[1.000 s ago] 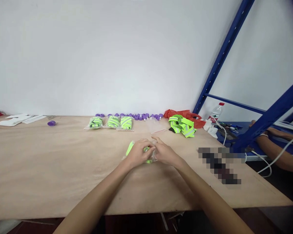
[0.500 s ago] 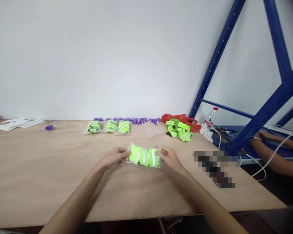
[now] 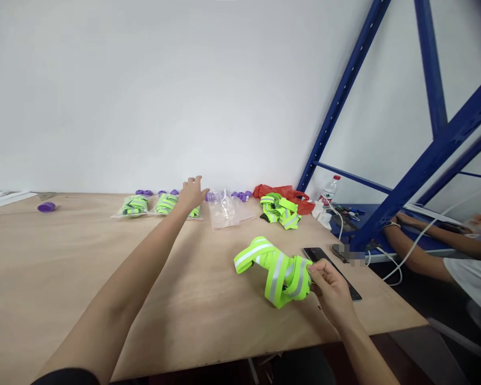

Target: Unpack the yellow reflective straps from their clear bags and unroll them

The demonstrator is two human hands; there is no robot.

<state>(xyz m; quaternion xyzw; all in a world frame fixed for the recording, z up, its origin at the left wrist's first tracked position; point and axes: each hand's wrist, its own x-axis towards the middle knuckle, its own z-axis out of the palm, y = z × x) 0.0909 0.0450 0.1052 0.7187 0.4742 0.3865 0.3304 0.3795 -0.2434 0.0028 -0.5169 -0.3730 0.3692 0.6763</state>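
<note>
Pale wood made up the table (image 3: 88,289), where the right hand (image 3: 331,286) pinched one strap bundle (image 3: 282,272) between thumb and fingers, the bundle extending to that hand's left. One phone (image 3: 317,255) lay just beside. Farther off sat three filled bags (image 3: 134,205) and a second bundle (image 3: 281,212); the left arm stretched forward, its hand (image 3: 193,192) near clear plastic (image 3: 224,213), thumb apart from fingers.

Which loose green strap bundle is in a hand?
The nearer bundle, pinched in the right hand; the other loose bundle lies farther back, in front of the red plastic, no hand on it.
</note>
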